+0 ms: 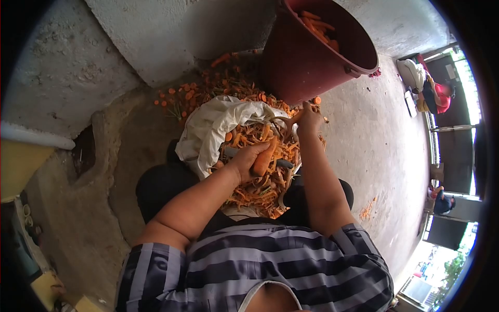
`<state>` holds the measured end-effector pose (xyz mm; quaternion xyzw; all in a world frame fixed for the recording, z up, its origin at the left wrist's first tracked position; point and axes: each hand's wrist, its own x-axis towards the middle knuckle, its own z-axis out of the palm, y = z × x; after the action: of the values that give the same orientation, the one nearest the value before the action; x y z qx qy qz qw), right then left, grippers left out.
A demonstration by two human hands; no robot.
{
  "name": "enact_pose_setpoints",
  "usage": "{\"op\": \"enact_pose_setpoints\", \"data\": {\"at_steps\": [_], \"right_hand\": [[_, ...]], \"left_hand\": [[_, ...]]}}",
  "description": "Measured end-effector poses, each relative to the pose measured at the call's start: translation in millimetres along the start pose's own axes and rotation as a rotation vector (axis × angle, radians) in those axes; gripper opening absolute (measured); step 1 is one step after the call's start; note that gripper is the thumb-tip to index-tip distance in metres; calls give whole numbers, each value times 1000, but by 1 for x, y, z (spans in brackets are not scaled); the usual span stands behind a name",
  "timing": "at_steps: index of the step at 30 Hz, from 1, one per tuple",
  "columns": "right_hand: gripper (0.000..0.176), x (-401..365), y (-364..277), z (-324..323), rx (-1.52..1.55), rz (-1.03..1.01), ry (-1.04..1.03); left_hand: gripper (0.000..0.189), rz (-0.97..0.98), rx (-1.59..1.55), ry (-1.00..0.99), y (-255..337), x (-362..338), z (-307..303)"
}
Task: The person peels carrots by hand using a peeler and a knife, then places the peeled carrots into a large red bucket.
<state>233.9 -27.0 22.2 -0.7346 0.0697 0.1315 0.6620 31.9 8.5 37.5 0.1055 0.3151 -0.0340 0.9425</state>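
- Clamped round a thick carrot [265,157], the left hand [245,160] grips it from the left side, thumb and fingers closed on it.
- The right hand [310,120] is closed on a brownish peeler-like tool [285,125]; its exact shape is hard to make out.
- The carrot's long axis slants from near left to far right, its far end angled towards the tool, which sits just beyond that end.
- The left hand is nearer the body, the right hand farther out and to the right, so the carrot lies near and left of the right-hand grip.
- Both hands are over an open white sack [204,125] heaped with peelings [254,195]; the carrot is above the heap.
- Beyond the sack, to the far right, stands a red bucket [306,67] with carrots [318,28] inside.
- Orange slices [188,92] lie scattered at the far left of the sack, on the floor [364,135].
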Motion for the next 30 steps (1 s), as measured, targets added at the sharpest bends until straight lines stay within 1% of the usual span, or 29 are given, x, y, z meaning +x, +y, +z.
{"op": "enact_pose_setpoints", "data": {"at_steps": [1, 2, 4, 6, 7, 9, 11, 13, 16, 17, 19, 20, 22, 25, 26, 27, 30], "right_hand": [[16, 4, -1, 0, 58, -42, -1], [16, 2, 3, -5, 79, -9, -79], [16, -35, -3, -19, 116, 61, -236], [15, -74, 4, -23, 17, 32, -339], [16, -73, 14, -23, 17, -55, -439], [16, -53, 19, -13, -47, 0, -306], [17, -25, 6, -3, -93, 39, -193], [19, 10, 6, 5, -21, -42, -2], [19, 18, 4, -7, 25, 40, 38], [18, -21, -21, -13, 73, 90, -124], [18, -53, -8, -18, 157, 48, -299], [20, -75, -9, -19, 184, 98, -367], [11, -70, 9, -21, -29, 30, -461], [13, -32, 7, -3, 27, 116, -234], [14, -24, -2, 3, 27, 71, -120], [15, -19, -11, 7, 29, 25, -6], [18, 6, -1, -3, 40, -56, -35]], "left_hand": [[24, 20, -34, 24, 1, 4, 0], [24, 32, -59, 19, 1, 8, -4], [25, 47, -98, -23, 1, 17, -17], [26, 46, -89, -88, 4, 17, -22], [26, 41, -69, -117, 4, 15, -23], [26, 2, -23, -103, 2, 11, -19], [25, -46, 5, -42, 3, -4, 0], [24, -61, -14, -29, -1, -6, 6], [25, -3, -68, -11, 4, 6, -2], [25, 24, -91, 1, 4, 11, -7], [25, 21, -81, -57, 3, 24, -30], [25, 20, -72, -86, 4, 27, -36], [25, 18, -13, -54, 3, 23, -28], [24, -26, 21, -26, 2, -1, -3], [25, -46, 25, -20, 2, -8, 3], [25, -20, 21, -7, 1, -6, 2], [27, 52, -19, 15, 1, 9, -9]]}}
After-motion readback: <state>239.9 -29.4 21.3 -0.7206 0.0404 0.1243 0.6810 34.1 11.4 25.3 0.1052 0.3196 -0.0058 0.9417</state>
